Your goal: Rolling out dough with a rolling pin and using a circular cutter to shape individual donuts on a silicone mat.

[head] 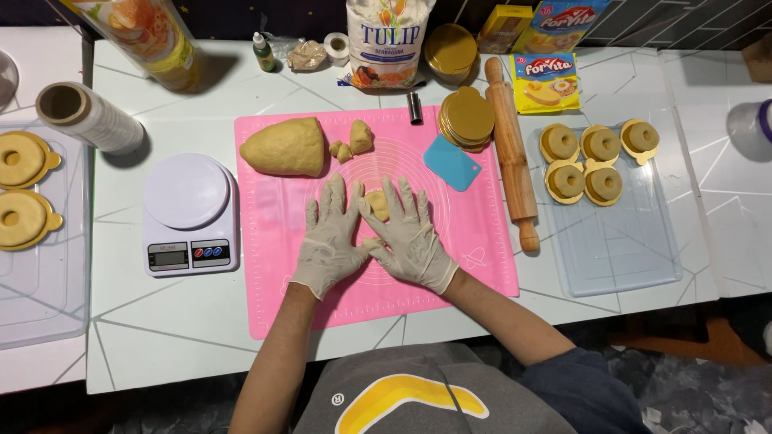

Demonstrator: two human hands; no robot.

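Bright overhead light, sharp (corners dim)

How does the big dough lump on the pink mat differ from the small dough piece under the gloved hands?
The big dough lump is far larger than the small dough piece. The lump lies untouched at the mat's far left; the small piece sits mid-mat between the left hand and right hand, partly hidden. Both are the same yellow-tan.

scale left of mat, tray right

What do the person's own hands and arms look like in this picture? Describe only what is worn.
Both the left hand and the right hand wear thin, whitish disposable gloves that end at the wrists. The forearms are uncovered; no sleeves, watch or jewellery show.
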